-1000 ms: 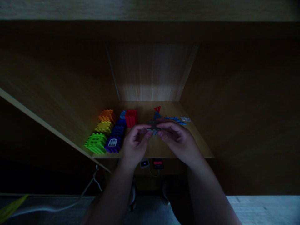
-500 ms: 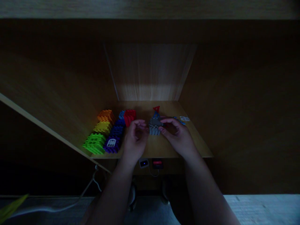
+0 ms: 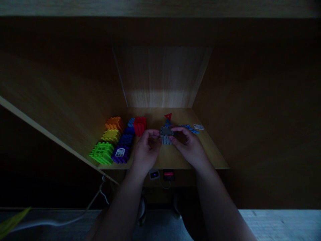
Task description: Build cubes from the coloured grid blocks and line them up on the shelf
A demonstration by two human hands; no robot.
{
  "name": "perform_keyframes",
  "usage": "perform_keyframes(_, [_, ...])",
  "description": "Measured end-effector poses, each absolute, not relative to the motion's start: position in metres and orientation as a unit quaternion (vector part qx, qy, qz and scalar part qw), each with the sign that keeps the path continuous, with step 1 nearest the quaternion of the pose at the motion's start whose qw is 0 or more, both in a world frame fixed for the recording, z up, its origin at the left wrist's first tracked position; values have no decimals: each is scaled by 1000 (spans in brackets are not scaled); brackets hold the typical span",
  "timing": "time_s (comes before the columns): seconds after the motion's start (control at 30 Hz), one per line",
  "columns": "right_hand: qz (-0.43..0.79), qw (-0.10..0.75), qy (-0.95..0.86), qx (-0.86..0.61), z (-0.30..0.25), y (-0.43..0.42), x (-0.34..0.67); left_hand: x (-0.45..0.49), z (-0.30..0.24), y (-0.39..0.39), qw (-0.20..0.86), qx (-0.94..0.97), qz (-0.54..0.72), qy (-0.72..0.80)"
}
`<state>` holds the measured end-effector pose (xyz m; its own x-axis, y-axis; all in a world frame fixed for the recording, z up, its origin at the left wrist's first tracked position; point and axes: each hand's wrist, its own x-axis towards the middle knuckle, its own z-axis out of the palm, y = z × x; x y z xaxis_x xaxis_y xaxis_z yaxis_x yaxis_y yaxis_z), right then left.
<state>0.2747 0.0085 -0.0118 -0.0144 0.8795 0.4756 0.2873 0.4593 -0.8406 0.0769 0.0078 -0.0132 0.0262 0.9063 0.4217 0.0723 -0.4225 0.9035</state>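
Note:
A stack of grey interlocking building tiles (image 3: 166,137) with toothed edges stands in the middle of the shelf, between my hands. My left hand (image 3: 147,150) has its curled fingers and thumb against the left side of the stack. On the right side, my right hand (image 3: 187,144) grips it between thumb and fingers. Just behind the stack are a small red triangular piece (image 3: 168,116) and a blue piece (image 3: 168,123). My right hand partly covers flat blue pieces (image 3: 194,129) lying beyond it.
Stacked tiles stand on the left: orange (image 3: 114,124), yellow (image 3: 110,135), green (image 3: 102,153), purple (image 3: 120,154), blue (image 3: 126,139) and red (image 3: 139,126). A white lattice piece (image 3: 198,127) lies at right. Wooden walls enclose the shelf (image 3: 173,162). Below its front edge sit small devices (image 3: 154,174).
My left hand has moved right and closed in on the grey stack. The stack is turned slightly, and more of the blue pieces shows behind my right hand.

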Motion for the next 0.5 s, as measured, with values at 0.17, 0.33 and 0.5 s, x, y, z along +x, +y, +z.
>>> perform_keyframes(0.17, [266,535,-666,-446,-13,9,275,77,-14,8,360,624,563,406])
perform_keyframes(0.33, [269,535,-665,-446,-14,10,276,78,-13,8,357,627,559,408])
perform_keyframes(0.5, [268,539,-663,-446,-15,11,276,78,-11,6,366,620,559,410])
